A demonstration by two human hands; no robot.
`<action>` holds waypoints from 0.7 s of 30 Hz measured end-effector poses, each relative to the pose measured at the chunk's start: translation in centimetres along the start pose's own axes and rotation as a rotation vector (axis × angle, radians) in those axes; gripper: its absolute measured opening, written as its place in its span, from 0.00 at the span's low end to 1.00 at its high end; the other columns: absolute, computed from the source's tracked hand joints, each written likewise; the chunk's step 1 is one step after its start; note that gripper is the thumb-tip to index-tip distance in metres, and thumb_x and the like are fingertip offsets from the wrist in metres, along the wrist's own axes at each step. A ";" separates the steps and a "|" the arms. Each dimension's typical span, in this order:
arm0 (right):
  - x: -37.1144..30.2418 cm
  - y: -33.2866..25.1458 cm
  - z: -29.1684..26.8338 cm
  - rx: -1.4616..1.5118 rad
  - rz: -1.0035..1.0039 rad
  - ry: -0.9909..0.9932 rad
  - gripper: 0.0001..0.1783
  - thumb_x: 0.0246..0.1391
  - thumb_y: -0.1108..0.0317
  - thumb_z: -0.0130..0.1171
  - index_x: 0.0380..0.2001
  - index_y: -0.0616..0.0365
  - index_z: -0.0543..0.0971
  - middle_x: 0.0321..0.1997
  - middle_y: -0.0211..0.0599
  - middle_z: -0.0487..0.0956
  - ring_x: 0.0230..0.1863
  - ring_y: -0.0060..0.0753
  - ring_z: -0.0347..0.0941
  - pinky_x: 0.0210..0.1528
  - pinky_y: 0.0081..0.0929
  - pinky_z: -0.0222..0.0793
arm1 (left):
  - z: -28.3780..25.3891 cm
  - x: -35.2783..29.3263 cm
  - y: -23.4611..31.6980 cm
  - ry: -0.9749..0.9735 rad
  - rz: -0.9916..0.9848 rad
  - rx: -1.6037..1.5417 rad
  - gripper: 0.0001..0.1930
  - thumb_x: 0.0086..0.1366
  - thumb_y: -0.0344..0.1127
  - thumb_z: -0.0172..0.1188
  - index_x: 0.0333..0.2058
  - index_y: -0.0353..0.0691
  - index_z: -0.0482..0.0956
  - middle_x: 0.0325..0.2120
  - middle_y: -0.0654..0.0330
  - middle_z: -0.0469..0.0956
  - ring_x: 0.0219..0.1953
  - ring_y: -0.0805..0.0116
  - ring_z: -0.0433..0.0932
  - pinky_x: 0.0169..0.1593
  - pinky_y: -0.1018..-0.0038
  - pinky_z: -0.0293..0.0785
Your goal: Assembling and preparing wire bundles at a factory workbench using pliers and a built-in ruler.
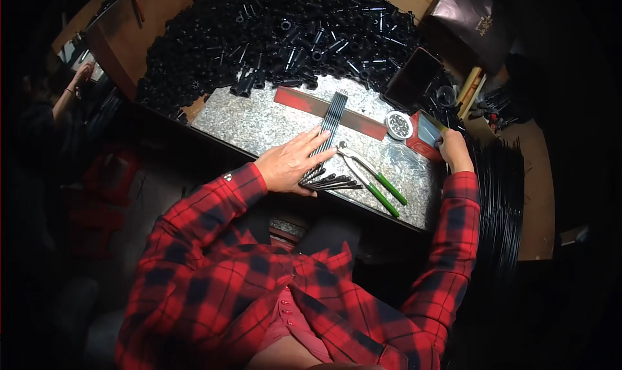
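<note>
My left hand (291, 163) lies with outstretched fingers over a row of thin dark rods (335, 114). The rods sit side by side across a flat red and grey bar (363, 124). Below the fingers, the rods' darker ends (334, 181) fan out near the table's front edge. Just right of that hand are pincers (369, 176) with green handles, lying on the speckled metal sheet (240, 121). At the right, my right hand (455, 151) is closed at the edge of a small red box (422, 137); its fingertips are partly hidden, and what they hold cannot be made out.
A big heap of black tubular parts (291, 33) fills the back. Beside the red box stands a round white tin (398, 125) of small pieces, with a dark phone-like slab (414, 77) behind. Long black rods (499, 195) hang at right. Another person's hand (83, 72) shows far left.
</note>
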State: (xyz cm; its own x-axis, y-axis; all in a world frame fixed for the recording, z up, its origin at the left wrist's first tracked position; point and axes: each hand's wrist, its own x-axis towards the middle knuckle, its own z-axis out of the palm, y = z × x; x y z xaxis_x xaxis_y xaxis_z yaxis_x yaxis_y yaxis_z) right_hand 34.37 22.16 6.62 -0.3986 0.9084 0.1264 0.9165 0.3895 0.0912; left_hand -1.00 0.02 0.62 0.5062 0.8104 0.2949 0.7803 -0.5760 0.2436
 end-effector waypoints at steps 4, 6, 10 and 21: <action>-1.1 -1.1 -0.6 -0.004 0.015 0.010 0.04 0.43 0.73 0.56 0.25 0.62 0.76 0.30 0.53 0.77 0.37 0.54 0.74 0.38 0.42 0.70 | 0.2 -0.3 -0.1 0.015 -0.009 0.004 0.49 0.41 0.56 0.68 0.59 0.40 0.56 0.60 0.45 0.51 0.64 0.46 0.49 0.64 0.61 0.50; -1.8 -1.7 -1.3 0.011 0.013 0.064 0.04 0.44 0.74 0.53 0.26 0.62 0.75 0.30 0.53 0.77 0.36 0.55 0.73 0.37 0.44 0.69 | 0.4 -0.2 -0.1 0.030 0.006 -0.008 0.50 0.41 0.56 0.68 0.59 0.40 0.56 0.60 0.45 0.51 0.63 0.46 0.49 0.64 0.61 0.50; -1.4 -3.2 -1.1 0.014 -0.112 0.342 0.06 0.43 0.78 0.51 0.28 0.61 0.73 0.29 0.50 0.76 0.34 0.55 0.72 0.35 0.45 0.68 | 0.1 -0.3 0.0 0.030 0.005 -0.002 0.50 0.41 0.56 0.69 0.59 0.39 0.56 0.60 0.45 0.51 0.63 0.46 0.49 0.64 0.61 0.51; 1.1 -16.1 1.5 0.191 -0.458 0.407 0.13 0.45 0.75 0.48 0.36 0.57 0.76 0.33 0.43 0.71 0.40 0.44 0.70 0.39 0.36 0.69 | -0.3 -0.1 0.4 0.009 -0.015 -0.018 0.50 0.41 0.55 0.69 0.59 0.38 0.56 0.60 0.43 0.51 0.63 0.45 0.49 0.63 0.61 0.52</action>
State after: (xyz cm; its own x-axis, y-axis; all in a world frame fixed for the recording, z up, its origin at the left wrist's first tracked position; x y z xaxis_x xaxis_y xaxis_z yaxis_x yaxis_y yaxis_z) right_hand 19.22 17.08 3.78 -0.6974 0.5280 0.4846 0.6254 0.7786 0.0517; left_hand -0.87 -0.32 0.95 0.4911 0.8180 0.2996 0.7810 -0.5658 0.2644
